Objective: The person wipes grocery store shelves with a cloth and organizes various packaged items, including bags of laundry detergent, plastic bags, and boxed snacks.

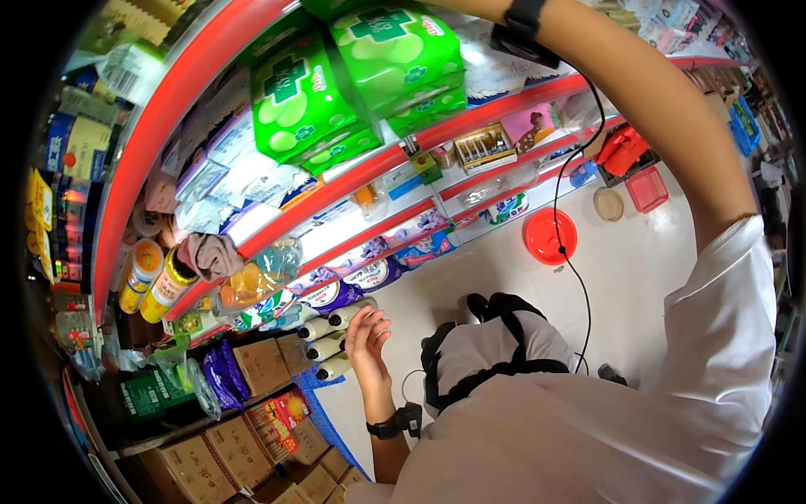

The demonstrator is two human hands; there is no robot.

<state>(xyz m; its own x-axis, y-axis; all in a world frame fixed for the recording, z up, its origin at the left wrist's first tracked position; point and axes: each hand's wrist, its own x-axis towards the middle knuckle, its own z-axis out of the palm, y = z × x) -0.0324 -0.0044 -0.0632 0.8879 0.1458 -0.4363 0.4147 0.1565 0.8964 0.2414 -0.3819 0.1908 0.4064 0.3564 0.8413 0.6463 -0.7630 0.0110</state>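
Note:
My left hand (367, 336) hangs low in front of the shelves, near several pale bottles with dark caps (327, 346). Its fingers are loosely bent and apart, with nothing in them, and a black band circles the wrist. My right arm (646, 92) reaches up and across the top of the view. Its wrist, with a black device (525, 38) strapped on, passes over the upper shelf, while the hand lies beyond the upper edge. Close to that arm sit green plastic-wrapped packs (399, 59) on the shelf, with white packs beside them.
Red-edged shelves (336, 197) curve along the left and top. Yellow canisters (166, 290) and a brownish cloth (210, 254) sit on one shelf. Cardboard boxes (197, 466) are stacked lower left. A red basin (550, 236) stands on the floor, and a black cable (581, 294) hangs past it.

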